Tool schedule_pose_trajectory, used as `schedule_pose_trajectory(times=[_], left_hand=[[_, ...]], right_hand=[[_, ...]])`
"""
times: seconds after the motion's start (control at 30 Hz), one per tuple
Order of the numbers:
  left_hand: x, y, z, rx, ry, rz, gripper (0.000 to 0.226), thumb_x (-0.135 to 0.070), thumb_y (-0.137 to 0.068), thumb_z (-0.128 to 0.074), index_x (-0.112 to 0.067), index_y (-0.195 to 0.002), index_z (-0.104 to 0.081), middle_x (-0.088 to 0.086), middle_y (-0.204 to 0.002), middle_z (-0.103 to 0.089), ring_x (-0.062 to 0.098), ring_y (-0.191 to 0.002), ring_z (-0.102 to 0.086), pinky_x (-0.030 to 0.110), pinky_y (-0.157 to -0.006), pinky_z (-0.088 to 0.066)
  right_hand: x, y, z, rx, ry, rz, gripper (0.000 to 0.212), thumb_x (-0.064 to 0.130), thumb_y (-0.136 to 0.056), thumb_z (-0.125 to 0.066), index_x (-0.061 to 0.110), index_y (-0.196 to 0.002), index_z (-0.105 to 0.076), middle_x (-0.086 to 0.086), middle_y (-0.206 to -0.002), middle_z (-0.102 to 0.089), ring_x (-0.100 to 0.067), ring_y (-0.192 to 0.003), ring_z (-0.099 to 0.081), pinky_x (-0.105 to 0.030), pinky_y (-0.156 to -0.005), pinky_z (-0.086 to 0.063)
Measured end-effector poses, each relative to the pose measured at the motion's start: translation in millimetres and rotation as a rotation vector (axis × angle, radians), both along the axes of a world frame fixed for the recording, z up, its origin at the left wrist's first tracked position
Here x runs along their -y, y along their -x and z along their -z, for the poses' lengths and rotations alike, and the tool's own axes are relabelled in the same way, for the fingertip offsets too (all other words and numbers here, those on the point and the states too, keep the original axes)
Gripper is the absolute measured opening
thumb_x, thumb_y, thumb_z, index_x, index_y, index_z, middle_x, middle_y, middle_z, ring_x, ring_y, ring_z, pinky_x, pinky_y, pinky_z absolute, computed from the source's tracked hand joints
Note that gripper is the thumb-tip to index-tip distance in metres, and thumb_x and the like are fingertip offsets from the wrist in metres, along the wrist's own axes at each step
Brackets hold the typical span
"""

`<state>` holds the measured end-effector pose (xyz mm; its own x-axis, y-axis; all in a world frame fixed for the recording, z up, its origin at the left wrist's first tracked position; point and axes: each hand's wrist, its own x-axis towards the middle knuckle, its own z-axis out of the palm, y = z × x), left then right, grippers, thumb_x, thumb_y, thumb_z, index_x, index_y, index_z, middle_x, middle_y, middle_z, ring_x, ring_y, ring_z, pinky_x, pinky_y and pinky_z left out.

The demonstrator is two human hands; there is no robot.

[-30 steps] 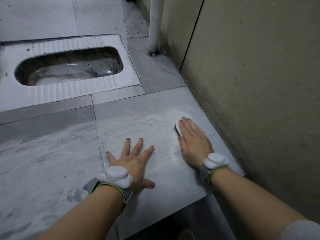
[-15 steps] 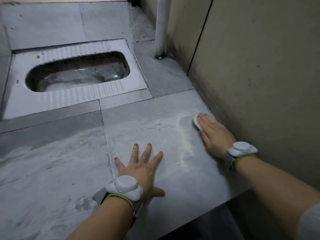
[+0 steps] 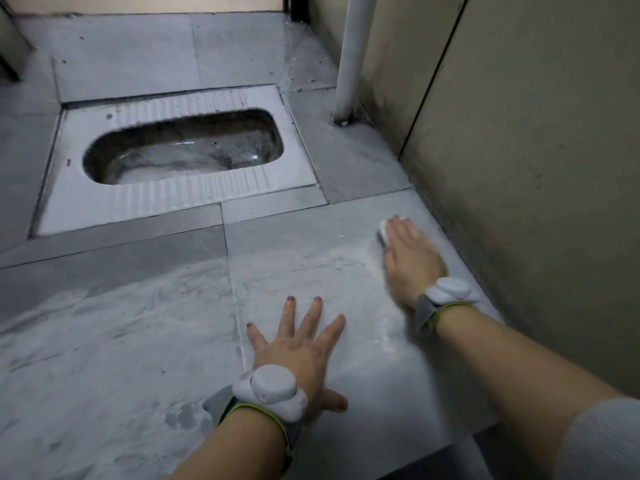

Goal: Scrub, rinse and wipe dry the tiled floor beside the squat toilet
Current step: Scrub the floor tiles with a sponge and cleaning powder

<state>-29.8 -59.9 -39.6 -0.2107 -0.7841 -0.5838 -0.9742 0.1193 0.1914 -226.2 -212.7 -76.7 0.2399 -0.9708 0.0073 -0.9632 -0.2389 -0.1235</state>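
Note:
The grey tiled floor (image 3: 304, 271) beside the white squat toilet (image 3: 180, 188) carries a whitish film of scrub residue. My right hand (image 3: 410, 263) presses flat on a small white scrub pad (image 3: 383, 228), of which only the front edge shows past my fingertips, close to the right wall. Spread flat with its fingers apart, my left hand (image 3: 298, 351) rests on the tile nearer to me. Both wrists wear white sensor bands.
A beige wall (image 3: 519, 168) runs along the right side, with dark grime at its base. A white pipe (image 3: 349, 57) rises from the floor in the corner behind the toilet. The raised floor ends in a step edge (image 3: 450, 441) at the bottom right.
My right hand has pushed the pad forward and to the right, toward the wall, leaving a white streak behind. My left hand has stayed planted in the same spot.

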Motion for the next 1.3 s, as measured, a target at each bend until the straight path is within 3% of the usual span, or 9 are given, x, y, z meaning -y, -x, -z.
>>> schedule_pose_trajectory(times=[0.13,0.2,0.33,0.53,0.6,0.73,0.93,1.13,1.3], left_hand=[[0,0,1,-0.005,-0.003,-0.004,0.113,-0.077,-0.071,-0.06,-0.047,-0.148,0.017,-0.01,-0.158,0.031,0.03,-0.144,0.03,0.077,-0.106,-0.001],[1,-1,3,-0.003,-0.007,-0.007,0.114,-0.078,-0.07,-0.06,-0.047,-0.147,0.017,-0.01,-0.157,0.031,0.03,-0.144,0.03,0.077,-0.106,-0.001],[0,1,2,-0.005,-0.008,-0.002,0.114,-0.078,-0.07,-0.061,-0.047,-0.148,0.017,-0.01,-0.158,0.031,0.03,-0.144,0.03,0.077,-0.106,-0.001],[2,0,1,-0.003,-0.013,-0.003,0.114,-0.078,-0.07,-0.061,-0.047,-0.148,0.017,-0.009,-0.158,0.031,0.03,-0.145,0.029,0.077,-0.107,-0.001],[1,-1,2,0.0,-0.004,-0.001,0.114,-0.078,-0.07,-0.061,-0.047,-0.148,0.017,-0.008,-0.158,0.03,0.031,-0.145,0.029,0.078,-0.106,-0.002],[1,-1,3,-0.003,-0.001,0.0,0.114,-0.077,-0.069,-0.062,-0.047,-0.149,0.014,-0.009,-0.159,0.028,0.031,-0.145,0.028,0.078,-0.106,-0.002],[-4,-7,-2,-0.031,0.014,-0.008,0.113,-0.079,-0.069,-0.059,-0.047,-0.149,0.013,-0.01,-0.16,0.025,0.028,-0.147,0.024,0.076,-0.108,-0.002],[-30,-36,-16,-0.05,0.165,0.017,0.08,-0.069,-0.084,-0.049,-0.041,-0.151,-0.014,-0.005,-0.164,0.001,0.023,-0.151,0.009,0.054,-0.119,-0.012],[-48,-77,-29,0.14,0.116,0.107,0.075,-0.066,-0.089,-0.045,-0.048,-0.15,-0.005,-0.008,-0.164,0.011,0.025,-0.15,0.012,0.055,-0.118,-0.013]], right_hand=[[-20,17,-13,0.003,-0.116,-0.413,0.059,0.037,-0.099,-0.025,0.021,-0.155,-0.022,0.007,-0.162,-0.014,-0.011,-0.15,-0.009,-0.029,-0.122,-0.007],[-2,43,-6,-0.022,-0.135,-0.271,0.058,0.035,-0.099,-0.025,0.019,-0.155,-0.023,0.004,-0.162,-0.015,-0.013,-0.15,-0.01,-0.028,-0.122,-0.007],[8,9,-2,0.028,0.008,0.084,0.044,0.027,-0.093,-0.024,0.013,-0.13,-0.044,-0.008,-0.145,-0.042,-0.029,-0.137,-0.035,-0.039,-0.113,-0.03],[-41,29,-15,0.029,-0.16,-0.436,0.057,0.034,-0.1,-0.032,0.024,-0.155,-0.023,0.01,-0.161,-0.013,-0.008,-0.15,-0.008,-0.022,-0.121,0.0],[-42,67,-10,0.02,-0.159,-0.262,0.057,0.034,-0.098,-0.031,0.021,-0.153,-0.027,0.007,-0.159,-0.016,-0.014,-0.15,-0.015,-0.017,-0.118,0.002],[-71,75,-8,0.037,-0.031,0.193,0.067,0.035,-0.089,-0.022,0.006,-0.147,-0.038,-0.012,-0.155,-0.035,-0.029,-0.145,-0.03,-0.033,-0.119,-0.017],[-146,23,-21,0.071,-0.187,-0.111,0.058,0.028,-0.1,-0.031,0.022,-0.156,-0.015,0.008,-0.162,-0.004,-0.013,-0.151,-0.001,-0.022,-0.118,0.003],[-145,38,-34,0.046,-0.147,-0.079,0.055,0.032,-0.088,-0.048,0.029,-0.142,-0.042,0.005,-0.152,-0.035,-0.022,-0.139,-0.03,-0.04,-0.11,-0.032],[-125,36,-40,-0.013,-0.152,0.139,0.041,0.029,-0.087,-0.056,0.035,-0.128,-0.05,-0.01,-0.136,-0.033,-0.036,-0.121,-0.032,-0.04,-0.104,-0.032]])
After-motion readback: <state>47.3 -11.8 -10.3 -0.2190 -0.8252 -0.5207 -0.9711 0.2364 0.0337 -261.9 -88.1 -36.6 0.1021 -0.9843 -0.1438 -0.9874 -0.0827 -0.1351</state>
